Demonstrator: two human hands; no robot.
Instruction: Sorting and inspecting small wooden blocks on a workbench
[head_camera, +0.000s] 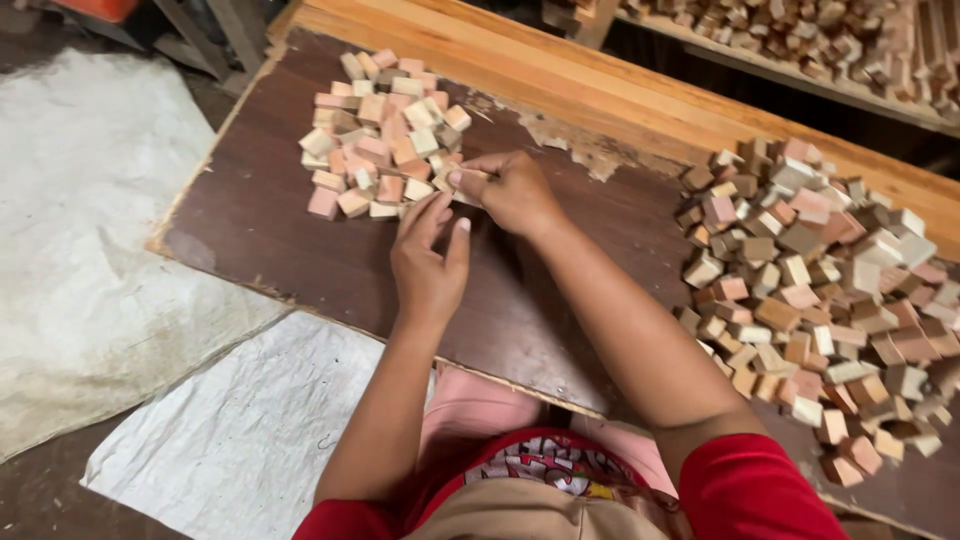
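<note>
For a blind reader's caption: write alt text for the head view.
Seen from above, a person's right hand pinches a small wooden block at the edge of a neat pile of pale and pink blocks, with the left hand flat beside it on a dark brown board. A bigger, looser heap of blocks lies to the right.

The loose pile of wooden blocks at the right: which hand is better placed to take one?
Probably the left hand: its fingers look free. The right hand is pinching a block at the small pile, though the loose pile is on its side.
</note>
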